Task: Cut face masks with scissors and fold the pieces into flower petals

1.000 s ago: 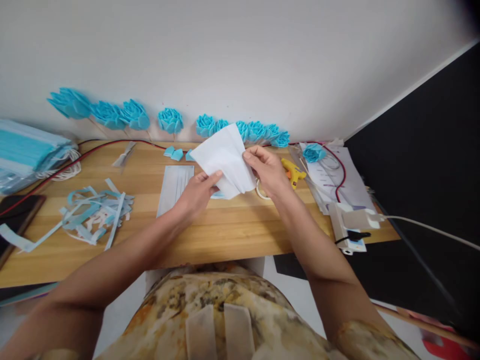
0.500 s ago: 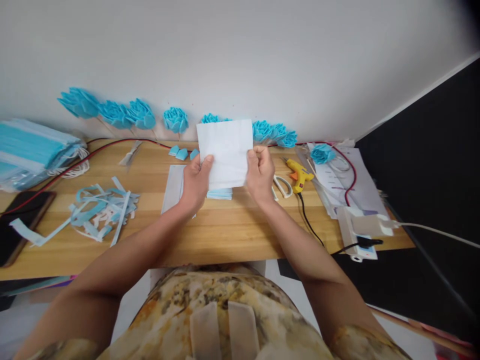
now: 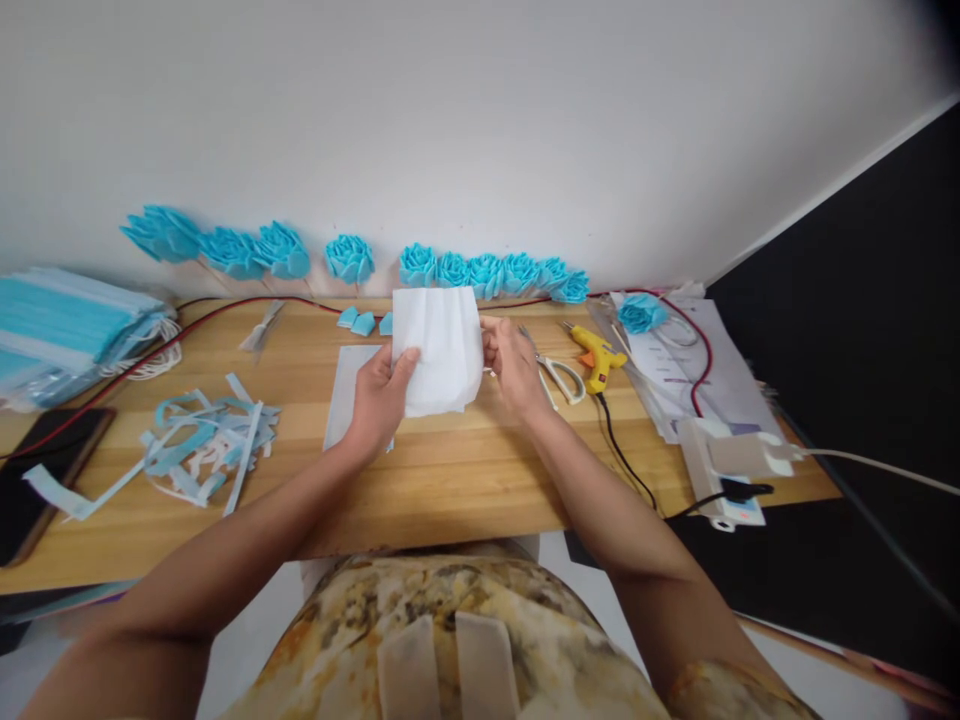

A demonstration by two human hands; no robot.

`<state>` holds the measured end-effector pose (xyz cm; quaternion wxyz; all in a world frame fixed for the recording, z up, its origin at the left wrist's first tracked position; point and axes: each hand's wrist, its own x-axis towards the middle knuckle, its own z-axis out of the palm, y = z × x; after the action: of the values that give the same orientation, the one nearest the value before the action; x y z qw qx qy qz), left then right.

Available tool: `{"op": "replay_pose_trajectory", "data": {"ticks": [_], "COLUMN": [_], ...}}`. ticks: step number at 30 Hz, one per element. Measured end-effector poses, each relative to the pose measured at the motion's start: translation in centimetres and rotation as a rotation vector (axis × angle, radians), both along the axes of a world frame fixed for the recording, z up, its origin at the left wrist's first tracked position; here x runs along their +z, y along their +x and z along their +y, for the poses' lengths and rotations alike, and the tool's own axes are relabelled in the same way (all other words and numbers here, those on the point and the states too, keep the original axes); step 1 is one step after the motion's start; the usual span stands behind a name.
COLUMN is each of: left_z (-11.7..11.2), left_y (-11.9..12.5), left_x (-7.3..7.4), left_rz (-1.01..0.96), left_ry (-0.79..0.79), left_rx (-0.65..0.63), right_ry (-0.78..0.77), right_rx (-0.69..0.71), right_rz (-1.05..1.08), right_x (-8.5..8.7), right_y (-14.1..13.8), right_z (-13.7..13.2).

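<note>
A creased white fabric sheet (image 3: pixel 439 340) is held up above the table, its pale side facing me. My left hand (image 3: pixel 382 395) pinches its lower left edge, thumb in front and fingers behind. At the right edge, my right hand (image 3: pixel 516 365) is closed with bent fingers against the sheet; its fingertips are partly hidden. Under and left of the sheet lies a flat whitish-grey piece (image 3: pixel 346 385). Small blue cut pieces (image 3: pixel 363 323) lie just behind my left hand. Scissors (image 3: pixel 562 380) with white handles rest to the right of my right hand.
Blue fabric flowers (image 3: pixel 349 258) line the wall. Stacked blue masks (image 3: pixel 67 320), a phone (image 3: pixel 56 470) and strip scraps (image 3: pixel 206 445) are on the left. On the right are a yellow glue gun (image 3: pixel 598 357), papers (image 3: pixel 724 350), another flower (image 3: pixel 642 313) and a power strip (image 3: pixel 712 470).
The sheet has come lower and slightly left, and its right side now curves. My right hand has shifted its fingers along the right edge. The view has tilted up a little.
</note>
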<state>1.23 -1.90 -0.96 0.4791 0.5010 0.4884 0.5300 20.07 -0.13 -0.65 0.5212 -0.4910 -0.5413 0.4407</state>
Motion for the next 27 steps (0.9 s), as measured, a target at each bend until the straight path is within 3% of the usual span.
{"op": "replay_pose_trajectory", "data": {"ticks": [5,10,15,21,27], "left_z": [-0.9,0.1,1.2,1.4,0.8], "left_y": [-0.7,-0.9,-1.2,-2.0,-2.1], "left_x": [-0.3,0.5,0.3,0.7,0.8], "left_rz": [-0.017,-0.178,-0.220,-0.124,-0.062], "left_ry": [-0.019,-0.048,-0.048,0.054,0.044], "left_rx": [-0.115,-0.200,-0.047,0.134,0.119], "right_ry": [0.088,0.175,0.251,0.246,0.219], "right_rx": [-0.070,-0.067,-0.115,-0.125,-0.096], "right_rz": [-0.059,-0.147,-0.165,-0.179,-0.129], "right_x": [0.5,0.5,0.4,0.3,-0.3], "right_y": [-0.2,-0.7,-0.9,-1.5,-1.7], "right_z": [-0.4,-0.8,-1.0,-1.2,-1.0]}}
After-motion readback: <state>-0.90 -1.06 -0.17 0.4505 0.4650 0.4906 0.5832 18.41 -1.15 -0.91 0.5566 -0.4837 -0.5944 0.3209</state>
